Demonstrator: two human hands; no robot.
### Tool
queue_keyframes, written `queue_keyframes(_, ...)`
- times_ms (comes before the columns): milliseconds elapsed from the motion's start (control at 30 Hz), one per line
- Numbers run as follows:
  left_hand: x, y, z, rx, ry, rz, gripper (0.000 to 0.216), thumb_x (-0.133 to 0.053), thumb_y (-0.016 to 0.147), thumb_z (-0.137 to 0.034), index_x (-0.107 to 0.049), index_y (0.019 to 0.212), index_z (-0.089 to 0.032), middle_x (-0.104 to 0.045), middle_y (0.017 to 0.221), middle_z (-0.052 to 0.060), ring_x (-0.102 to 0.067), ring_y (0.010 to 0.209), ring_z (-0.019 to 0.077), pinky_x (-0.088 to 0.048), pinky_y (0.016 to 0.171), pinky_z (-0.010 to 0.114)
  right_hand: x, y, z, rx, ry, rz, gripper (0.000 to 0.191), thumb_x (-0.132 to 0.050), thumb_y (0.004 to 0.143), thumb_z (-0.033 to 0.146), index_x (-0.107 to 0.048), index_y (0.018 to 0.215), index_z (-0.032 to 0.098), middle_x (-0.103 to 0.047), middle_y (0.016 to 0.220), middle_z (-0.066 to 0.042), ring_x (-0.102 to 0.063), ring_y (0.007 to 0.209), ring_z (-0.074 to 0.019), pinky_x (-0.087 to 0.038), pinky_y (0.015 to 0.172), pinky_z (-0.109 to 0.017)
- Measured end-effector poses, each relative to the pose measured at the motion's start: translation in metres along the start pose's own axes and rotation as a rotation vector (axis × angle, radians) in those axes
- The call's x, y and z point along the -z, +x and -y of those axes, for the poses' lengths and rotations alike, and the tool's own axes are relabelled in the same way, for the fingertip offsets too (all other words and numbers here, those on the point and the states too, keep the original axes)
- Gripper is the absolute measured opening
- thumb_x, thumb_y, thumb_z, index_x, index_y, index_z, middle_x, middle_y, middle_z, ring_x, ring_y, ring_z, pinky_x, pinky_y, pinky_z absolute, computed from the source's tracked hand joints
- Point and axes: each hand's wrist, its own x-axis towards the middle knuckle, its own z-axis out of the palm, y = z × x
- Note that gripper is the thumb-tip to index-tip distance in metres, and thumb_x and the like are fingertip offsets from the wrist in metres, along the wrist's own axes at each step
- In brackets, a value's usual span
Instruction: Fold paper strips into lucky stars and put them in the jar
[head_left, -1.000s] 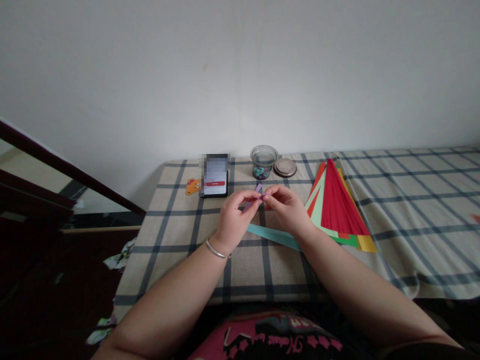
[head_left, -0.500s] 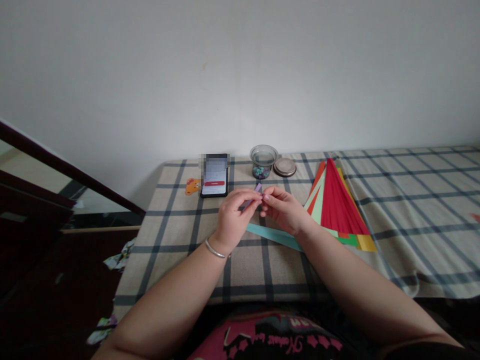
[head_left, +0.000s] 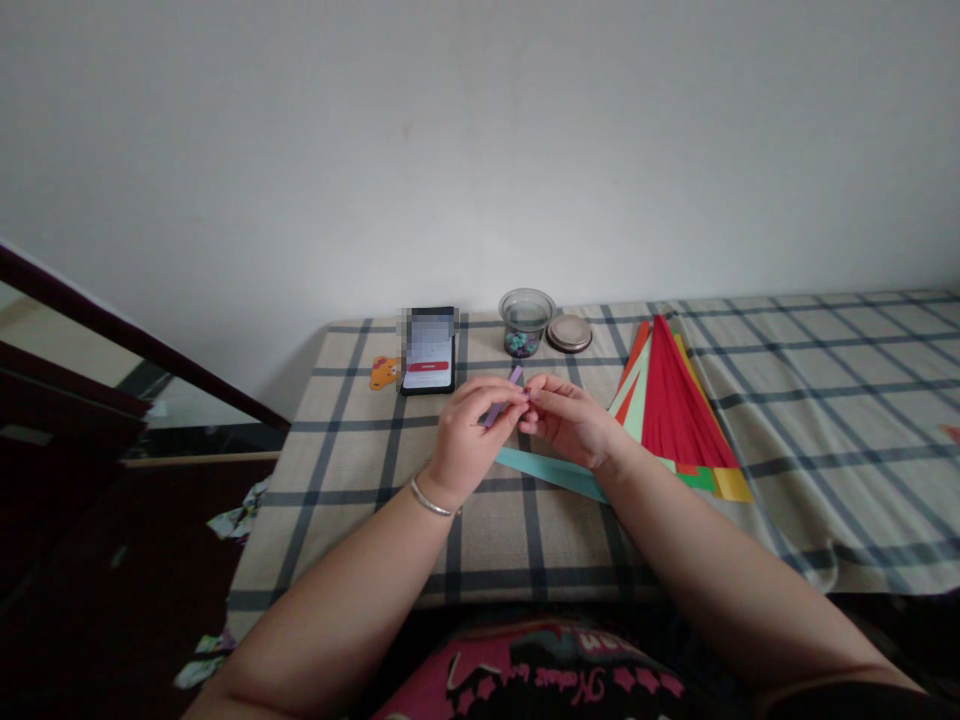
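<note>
My left hand and my right hand meet over the middle of the table, fingertips pinched together. Between them is a small folded end of purple paper, mostly covered by the fingers. A purple paper strip shows behind my left fingers, angled up to the right. Beneath my hands a light blue paper strip lies on the cloth, its right end passing under my right wrist. To the right, a fan of coloured paper strips, mostly red with orange, green and yellow, lies partly behind my right forearm.
Beyond my hands stand a clear tub with small teal and purple pieces inside and a round lid. A phone leans beside an orange bear cutout. The checked tablecloth ends at the left; a wall rises behind.
Both hands stay nearly in place, with only slight finger movement at the purple paper. The other things on the table have not moved.
</note>
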Motion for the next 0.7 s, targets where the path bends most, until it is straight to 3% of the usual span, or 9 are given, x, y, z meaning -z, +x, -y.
queue_keyframes(400, -0.0013, -0.0008, -0.0014, -0.05, 0.06, 0.012, 0.011, -0.062, 0.082, -0.009, -0.061, 0.084, -0.019, -0.066, 0.088, 0.003, -0.065, 0.088, 0.0147, -0.055, 0.082, 0.031, 0.0003, 0.002, -0.0031, 0.049, -0.031, -0.046, 0.028, -0.085, 0.059, 0.03, -0.063, 0.071, 0.019, -0.065, 0.066, 0.004, -0.059, 0.056, -0.0071, -0.055, 0.062, -0.023)
queue_keyframes(700, -0.0029, -0.0034, 0.0045, 0.044, 0.052, 0.036, 0.02, -0.063, 0.081, -0.011, -0.061, 0.099, -0.019, -0.065, 0.098, 0.006, -0.063, 0.095, 0.0171, -0.054, 0.084, 0.033, -0.002, 0.0025, -0.0028, 0.128, -0.104, -0.072, 0.03, -0.086, 0.057, 0.034, -0.062, 0.067, 0.018, -0.063, 0.066, 0.004, -0.057, 0.059, -0.0073, -0.049, 0.061, -0.022)
